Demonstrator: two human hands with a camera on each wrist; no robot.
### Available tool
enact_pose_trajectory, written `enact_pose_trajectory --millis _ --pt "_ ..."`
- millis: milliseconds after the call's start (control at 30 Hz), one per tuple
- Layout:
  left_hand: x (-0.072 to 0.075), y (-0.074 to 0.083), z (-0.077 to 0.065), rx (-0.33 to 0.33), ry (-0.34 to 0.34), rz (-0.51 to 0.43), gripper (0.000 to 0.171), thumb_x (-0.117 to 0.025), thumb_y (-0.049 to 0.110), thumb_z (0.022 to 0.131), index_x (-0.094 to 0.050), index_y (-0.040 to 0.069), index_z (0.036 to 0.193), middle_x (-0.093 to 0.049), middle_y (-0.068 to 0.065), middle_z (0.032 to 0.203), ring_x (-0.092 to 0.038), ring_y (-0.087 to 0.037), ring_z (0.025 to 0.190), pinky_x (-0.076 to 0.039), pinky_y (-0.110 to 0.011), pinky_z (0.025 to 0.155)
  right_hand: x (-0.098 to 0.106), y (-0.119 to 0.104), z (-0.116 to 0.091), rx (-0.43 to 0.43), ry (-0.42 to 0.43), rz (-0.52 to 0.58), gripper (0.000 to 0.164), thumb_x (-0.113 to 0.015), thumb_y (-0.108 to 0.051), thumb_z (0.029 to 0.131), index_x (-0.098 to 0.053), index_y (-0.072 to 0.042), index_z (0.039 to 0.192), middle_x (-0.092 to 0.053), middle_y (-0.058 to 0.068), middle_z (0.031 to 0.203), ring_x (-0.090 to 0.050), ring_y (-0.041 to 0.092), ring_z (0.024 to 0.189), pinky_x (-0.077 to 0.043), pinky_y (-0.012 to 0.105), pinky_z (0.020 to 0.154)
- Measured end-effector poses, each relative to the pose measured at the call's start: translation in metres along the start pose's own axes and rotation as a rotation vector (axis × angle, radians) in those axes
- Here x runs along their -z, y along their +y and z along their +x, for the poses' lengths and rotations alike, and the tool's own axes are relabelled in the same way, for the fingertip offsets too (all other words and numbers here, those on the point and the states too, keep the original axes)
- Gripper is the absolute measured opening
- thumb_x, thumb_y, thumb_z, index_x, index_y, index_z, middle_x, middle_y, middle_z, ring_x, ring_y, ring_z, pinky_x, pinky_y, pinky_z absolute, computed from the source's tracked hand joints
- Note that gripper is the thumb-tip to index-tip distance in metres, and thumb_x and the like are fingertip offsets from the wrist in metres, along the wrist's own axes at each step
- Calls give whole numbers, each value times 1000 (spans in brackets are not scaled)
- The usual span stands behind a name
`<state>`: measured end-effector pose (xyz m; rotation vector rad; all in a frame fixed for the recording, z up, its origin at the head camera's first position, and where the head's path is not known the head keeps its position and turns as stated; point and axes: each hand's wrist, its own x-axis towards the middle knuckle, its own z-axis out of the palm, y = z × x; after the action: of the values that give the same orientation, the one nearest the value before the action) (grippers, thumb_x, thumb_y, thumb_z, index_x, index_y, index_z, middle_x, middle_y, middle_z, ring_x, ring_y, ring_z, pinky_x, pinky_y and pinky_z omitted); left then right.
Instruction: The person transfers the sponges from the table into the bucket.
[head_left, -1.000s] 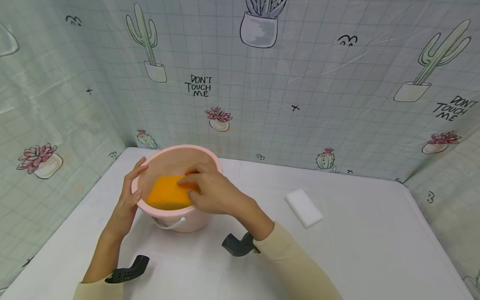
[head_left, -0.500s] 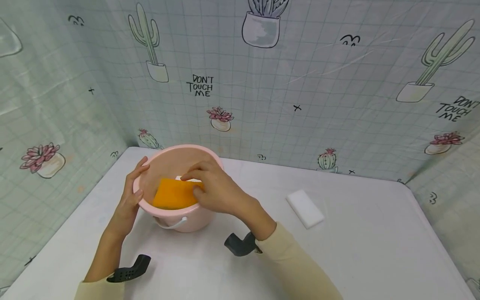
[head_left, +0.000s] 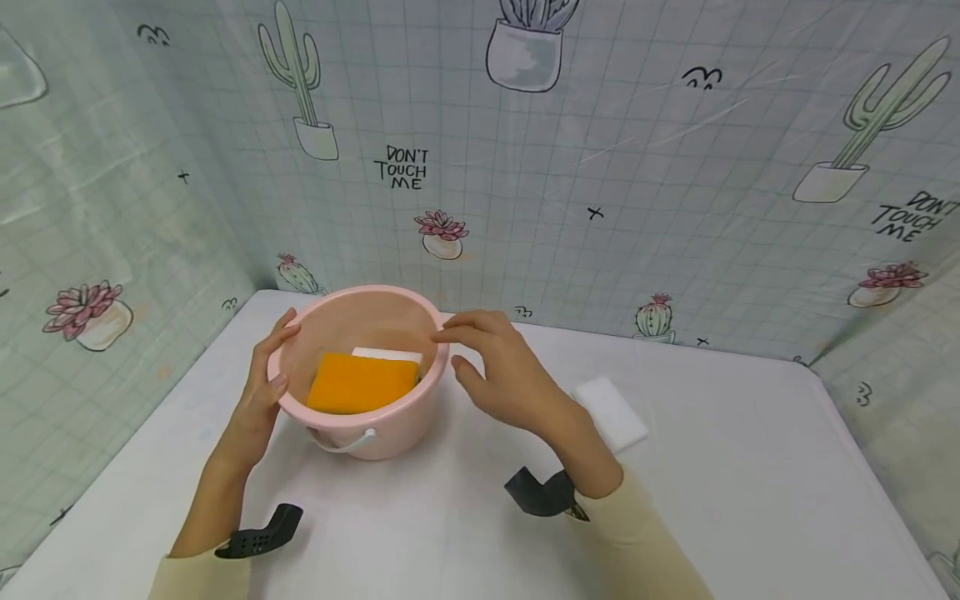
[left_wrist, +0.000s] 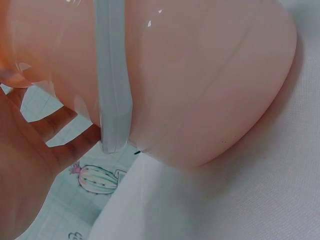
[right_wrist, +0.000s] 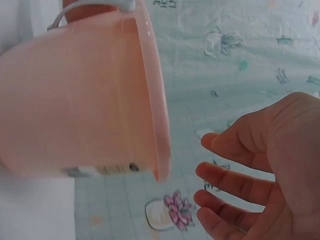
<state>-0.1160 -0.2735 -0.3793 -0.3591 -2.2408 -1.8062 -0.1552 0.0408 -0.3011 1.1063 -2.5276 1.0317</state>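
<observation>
A pink bucket [head_left: 405,421] with a pale handle [head_left: 347,447] stands on the left of the table. My left hand [head_left: 253,408] grips its left rim, thumb at the near edge and fingers wrapped around the side; in the left wrist view those fingers [left_wrist: 75,150] lie against the wall behind the handle. Inside the bucket, an orange sponge [head_left: 362,383] lies in front of a white block [head_left: 388,354], which it partly covers. Just off the right rim is my right hand [head_left: 506,371], fingers loosely bent with nothing between them; the right wrist view shows a gap to the bucket.
A white sponge block [head_left: 611,414] lies on the white table [head_left: 750,467], partly behind my right forearm. A printed cactus curtain [head_left: 525,167] closes off the back and both sides. Black wrist mounts [head_left: 540,492] sit on both wrists.
My right hand has let go of the orange sponge and moved out of the bucket to the right. More of the white block inside now shows. The left hand keeps its hold.
</observation>
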Motion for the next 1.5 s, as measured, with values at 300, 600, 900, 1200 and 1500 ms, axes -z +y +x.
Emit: enact_pose_trajectory --millis 300,600,900,1200,1500 --pt "0 0 -1 -1 7 7 59 -42 22 92 -26 21 149 -5 11 158 -10 -22 143 -10 -69 103 15 25 -30 -45 74 -19 29 -60 -7 91 -67 -9 118 -56 3 124 -47 20 119 -43 40 95" --pt "3 -3 -2 5 -1 29 59 -40 23 93 -23 21 150 -4 11 158 -9 -22 143 -11 -69 103 26 43 -54 -72 85 -53 29 -61 -7 90 -65 -8 119 -56 4 123 -48 22 117 -44 41 91" --pt "3 -4 -2 0 -4 21 59 -40 22 93 -23 20 150 -3 10 159 -9 -22 143 -10 -69 103 31 61 -80 -146 129 -89 33 -63 -8 90 -63 -8 122 -57 6 124 -49 26 117 -46 45 88" --pt "1 -5 -1 0 -9 0 59 -38 22 93 -23 20 150 -3 10 159 -8 -22 143 -7 -72 101 33 80 -103 -191 179 -130 35 -66 -5 87 -64 -7 122 -59 6 120 -52 27 113 -47 48 86" --pt "0 -5 0 -9 -9 4 59 -39 22 93 -24 21 150 -3 10 159 -8 -22 143 -7 -71 102 30 96 -124 -271 211 -172 36 -68 -4 86 -64 -7 121 -60 10 120 -58 29 99 -51 48 77"
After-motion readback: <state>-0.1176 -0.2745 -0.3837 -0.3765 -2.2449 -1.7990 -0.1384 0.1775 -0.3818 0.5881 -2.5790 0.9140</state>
